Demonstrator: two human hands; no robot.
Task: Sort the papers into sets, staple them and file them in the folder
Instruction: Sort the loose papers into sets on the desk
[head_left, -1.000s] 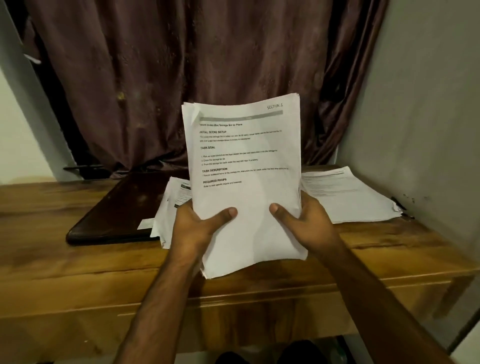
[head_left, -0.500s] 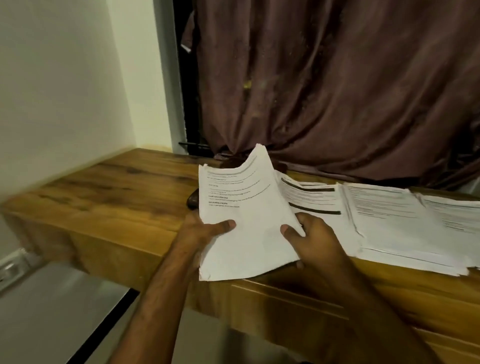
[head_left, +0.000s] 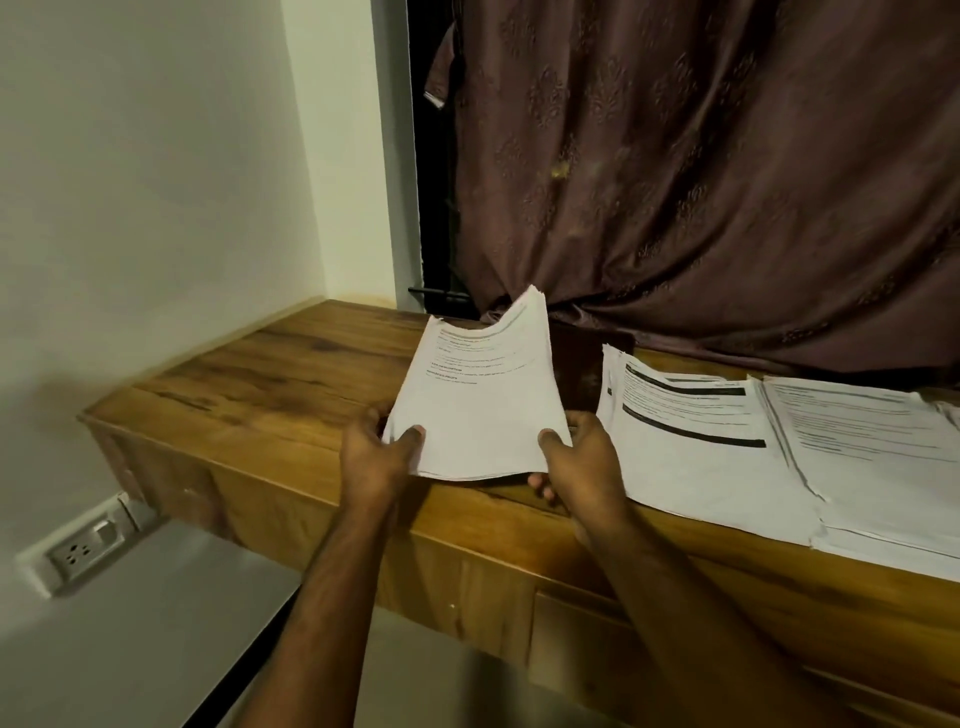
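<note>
Paper stack (head_left: 480, 400) is held up over the left part of the desk (head_left: 291, 379), near edge low, far edge lifted toward the curtain (head_left: 701, 182); left hand (head_left: 376, 457) is clamped on the near left corner, thumb on top, and right hand (head_left: 582, 462) is clamped on the near right corner the same way, fingers tucked underneath. So both hands are gripping it, neither is free.

Handling-wise it's a thick but floppy bundle; the top edge is already seen to sag and curl in the middle, so it's probably best supported from under rather than pinched at one corner. Loose sheets look likely to slide or fan out if the stack is tipped, and the edges aren't perfectly squared.

Two more piles (head_left: 691, 441) are laid flat to the right, side by side and slightly overlapping; a dark flat thing (head_left: 582, 364) is half hidden behind the held stack, maybe the folder, can't be told for sure. No stapler is visible.
</note>
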